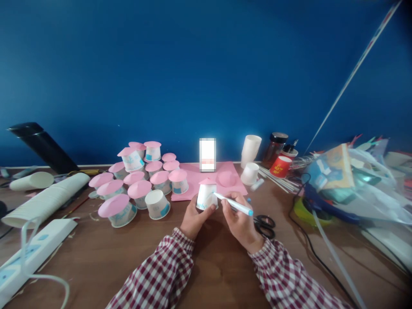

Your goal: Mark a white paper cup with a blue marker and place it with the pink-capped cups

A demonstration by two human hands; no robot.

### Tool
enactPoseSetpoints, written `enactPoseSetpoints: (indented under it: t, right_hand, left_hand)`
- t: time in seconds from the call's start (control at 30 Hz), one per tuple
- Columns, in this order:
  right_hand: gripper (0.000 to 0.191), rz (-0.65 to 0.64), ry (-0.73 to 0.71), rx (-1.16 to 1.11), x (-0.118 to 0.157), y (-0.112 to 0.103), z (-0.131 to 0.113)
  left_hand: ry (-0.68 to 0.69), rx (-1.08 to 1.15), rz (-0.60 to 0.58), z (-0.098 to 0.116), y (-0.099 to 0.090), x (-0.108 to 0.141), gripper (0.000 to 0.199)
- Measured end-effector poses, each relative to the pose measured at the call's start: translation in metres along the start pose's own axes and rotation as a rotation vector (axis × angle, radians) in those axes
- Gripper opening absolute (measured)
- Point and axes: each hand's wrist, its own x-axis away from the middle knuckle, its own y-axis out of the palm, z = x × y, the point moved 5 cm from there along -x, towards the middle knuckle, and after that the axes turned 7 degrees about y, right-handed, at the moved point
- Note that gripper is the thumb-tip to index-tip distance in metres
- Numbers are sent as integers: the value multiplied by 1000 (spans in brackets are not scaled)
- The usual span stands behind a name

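A white paper cup (pixel 206 195) with a small pink cone on top stands upside down in my left hand (pixel 195 218), whose fingers and thumb wrap its lower part. My right hand (pixel 240 221) pinches a white marker with a light blue end (pixel 236 204); its tip is at the cup's right side. Left of my hands are several upturned cups with pink cone tops (pixel 139 192), and one bare upturned cup (pixel 157 204) nearest me. Behind the held cup lie pink paper sheets (pixel 189 171) with a pink round piece (pixel 226 178) on them.
Black scissors (pixel 265 225) lie right of my right hand. Behind are white cups (pixel 250 150), a dark jar (pixel 275 148) and a red cup (pixel 280 166). Plastic bags (pixel 367 184) and cables fill the right; a power strip (pixel 35 257), stacked cups (pixel 48 199) and a black bottle (pixel 45 148) the left.
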Motion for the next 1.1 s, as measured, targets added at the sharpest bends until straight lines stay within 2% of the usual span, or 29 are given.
enactPoseSetpoints:
  t: [0.23,1.1]
  right_hand:
    - [8,55,29,-45,-1,-4,1]
    - [6,35,-5,-34,-2,-2,-1]
  left_hand:
    - [4,7,-12,3,1,0,51]
    - [5,-12,-17,4,0,0,50]
